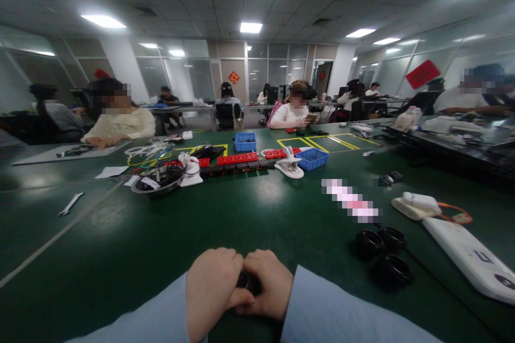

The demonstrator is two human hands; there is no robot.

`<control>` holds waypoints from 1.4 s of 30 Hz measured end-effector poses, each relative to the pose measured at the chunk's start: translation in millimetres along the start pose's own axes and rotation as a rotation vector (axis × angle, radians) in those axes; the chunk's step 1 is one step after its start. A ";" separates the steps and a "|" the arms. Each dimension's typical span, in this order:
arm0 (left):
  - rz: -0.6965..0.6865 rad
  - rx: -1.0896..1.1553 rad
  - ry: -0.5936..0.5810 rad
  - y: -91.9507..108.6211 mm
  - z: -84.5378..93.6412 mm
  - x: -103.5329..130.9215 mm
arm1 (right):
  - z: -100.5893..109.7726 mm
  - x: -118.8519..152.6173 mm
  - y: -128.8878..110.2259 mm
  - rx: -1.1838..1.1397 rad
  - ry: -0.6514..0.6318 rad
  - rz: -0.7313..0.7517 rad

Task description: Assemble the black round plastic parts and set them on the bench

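Observation:
A small black round object is mostly hidden between my two hands, low in the middle of the view. My left hand is closed round its left side, the thumb across the near side. My right hand wraps its right side, and the fingers of both hands meet. To the right on the green table lie several black ring-shaped parts beside a dark cable.
Red and black power strips, a white clip and blue bins stand further back. A metal bowl and a wrench are left. A white device lies right. People sit across the table.

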State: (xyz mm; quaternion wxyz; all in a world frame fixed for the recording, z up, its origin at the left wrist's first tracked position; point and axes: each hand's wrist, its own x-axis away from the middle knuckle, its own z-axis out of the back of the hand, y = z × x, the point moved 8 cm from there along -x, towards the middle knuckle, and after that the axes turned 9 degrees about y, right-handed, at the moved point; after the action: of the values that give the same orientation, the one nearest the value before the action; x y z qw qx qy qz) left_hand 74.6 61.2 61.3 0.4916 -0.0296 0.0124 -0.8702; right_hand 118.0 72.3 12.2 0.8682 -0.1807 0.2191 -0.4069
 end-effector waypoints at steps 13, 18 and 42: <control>-0.004 -0.018 0.106 0.5 4.0 2.2 | -0.5 0.1 2.1 -0.021 -0.018 -0.035; -0.084 0.121 0.087 -7.5 22.6 6.6 | 2.1 0.8 2.0 -0.051 -0.029 -0.065; -0.269 0.351 -0.017 3.8 8.9 5.8 | 0.9 0.3 1.0 -0.017 -0.062 -0.065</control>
State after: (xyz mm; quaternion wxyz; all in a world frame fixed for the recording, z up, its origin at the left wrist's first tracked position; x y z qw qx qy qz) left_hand 75.4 54.3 70.3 0.3687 0.0475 -0.1474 -0.9165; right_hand 119.3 72.9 12.4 0.8593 -0.2077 0.1895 -0.4272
